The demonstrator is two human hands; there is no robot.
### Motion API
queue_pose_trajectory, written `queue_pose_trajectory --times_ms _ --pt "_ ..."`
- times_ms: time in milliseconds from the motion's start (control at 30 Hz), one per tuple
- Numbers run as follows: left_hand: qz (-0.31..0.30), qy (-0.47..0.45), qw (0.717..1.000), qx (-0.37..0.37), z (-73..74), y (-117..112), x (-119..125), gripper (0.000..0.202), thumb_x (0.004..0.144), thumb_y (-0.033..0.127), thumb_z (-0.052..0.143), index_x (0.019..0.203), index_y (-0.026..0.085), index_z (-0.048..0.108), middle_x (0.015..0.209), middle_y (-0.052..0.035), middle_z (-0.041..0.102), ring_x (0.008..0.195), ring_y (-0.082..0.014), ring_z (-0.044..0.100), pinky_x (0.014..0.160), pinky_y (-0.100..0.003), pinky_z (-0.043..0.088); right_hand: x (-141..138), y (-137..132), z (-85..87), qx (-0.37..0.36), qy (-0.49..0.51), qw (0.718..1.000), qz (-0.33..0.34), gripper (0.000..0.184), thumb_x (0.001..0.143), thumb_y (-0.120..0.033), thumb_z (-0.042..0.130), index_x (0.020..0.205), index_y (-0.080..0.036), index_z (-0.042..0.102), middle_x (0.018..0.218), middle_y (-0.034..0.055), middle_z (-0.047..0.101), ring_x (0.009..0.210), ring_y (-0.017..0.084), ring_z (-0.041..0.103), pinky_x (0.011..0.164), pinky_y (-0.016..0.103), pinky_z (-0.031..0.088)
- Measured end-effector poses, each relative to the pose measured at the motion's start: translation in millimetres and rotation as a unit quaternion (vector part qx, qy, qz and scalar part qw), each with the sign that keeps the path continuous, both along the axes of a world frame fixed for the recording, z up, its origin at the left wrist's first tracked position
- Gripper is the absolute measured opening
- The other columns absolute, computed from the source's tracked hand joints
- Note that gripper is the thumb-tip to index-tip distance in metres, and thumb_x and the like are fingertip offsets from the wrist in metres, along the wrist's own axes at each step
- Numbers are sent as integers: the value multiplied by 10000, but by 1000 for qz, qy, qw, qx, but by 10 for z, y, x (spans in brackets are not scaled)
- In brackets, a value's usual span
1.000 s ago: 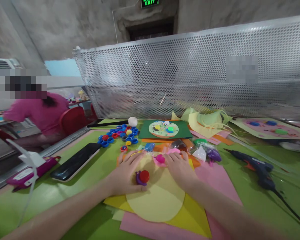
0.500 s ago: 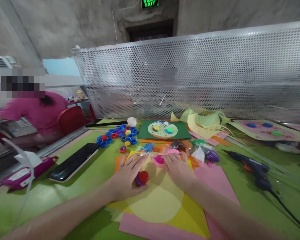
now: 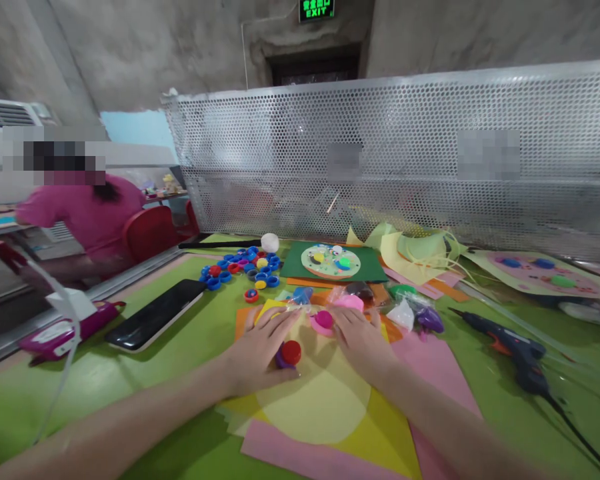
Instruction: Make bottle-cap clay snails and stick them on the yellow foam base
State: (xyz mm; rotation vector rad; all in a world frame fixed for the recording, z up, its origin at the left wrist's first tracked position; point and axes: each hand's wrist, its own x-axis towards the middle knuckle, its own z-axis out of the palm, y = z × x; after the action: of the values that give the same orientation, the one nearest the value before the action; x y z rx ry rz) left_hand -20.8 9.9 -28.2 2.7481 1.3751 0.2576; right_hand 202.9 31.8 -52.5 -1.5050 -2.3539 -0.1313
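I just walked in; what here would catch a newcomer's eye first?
Probably the pale paper circle at front centre, with a red cap by the person's left hand and a pink cap by the right hand. Beyond, left of centre, sits a cluster of mostly blue caps. A dark glue gun lies at right, and a green EXIT sign glows up top.

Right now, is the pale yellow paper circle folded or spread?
Spread: the pale yellow circle lies flat on the yellow sheet, its curved lower edge visible and no fold showing.
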Motion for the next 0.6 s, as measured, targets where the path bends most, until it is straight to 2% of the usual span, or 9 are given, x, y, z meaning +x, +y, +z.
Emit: queue_pose_trajectory --times_ms 133,267,367,467,600 --pt "-23 -3 999 -23 2 19 -25 786 787 625 425 1407 211 176 1430 -122 329 1301 -328 271 1044 -530 179 -2 6 0 -17 -15 1000 18 352 891 -111 439 1233 -181 488 1104 58 610 1057 215 522 937 484 304" --pt "-33 -9 999 -33 2 37 -42 765 797 607 426 1401 202 186 1407 -131 366 1282 -313 321 1038 -513 215 -1 6 7 -24 -25 999 23 340 887 -125 464 1223 -174 493 1123 59 597 1064 212 519 924 459 340" --pt "-50 -24 998 -41 -4 37 -55 810 777 660 403 1396 186 186 1379 -148 403 1255 -303 371 1055 -510 165 -9 -2 19 -26 -28 999 25 340 886 -112 448 1219 -160 500 1108 73 609 1064 216 520 916 456 340" --pt "-73 -61 995 -31 -30 43 -84 814 782 703 299 1406 197 162 1343 -132 452 1227 -294 407 1066 -492 138 -15 -12 28 -22 -23 999 12 369 887 -95 394 1234 -176 491 1120 98 609 1062 224 524 930 485 297" --pt "-9 -89 996 7 -58 132 -155 525 917 475 217 1388 242 219 1203 -72 584 1126 -231 506 1029 -421 259 -8 -15 29 -19 -16 1000 0 372 892 -105 355 1220 -204 499 1145 102 596 1071 221 522 934 486 276"
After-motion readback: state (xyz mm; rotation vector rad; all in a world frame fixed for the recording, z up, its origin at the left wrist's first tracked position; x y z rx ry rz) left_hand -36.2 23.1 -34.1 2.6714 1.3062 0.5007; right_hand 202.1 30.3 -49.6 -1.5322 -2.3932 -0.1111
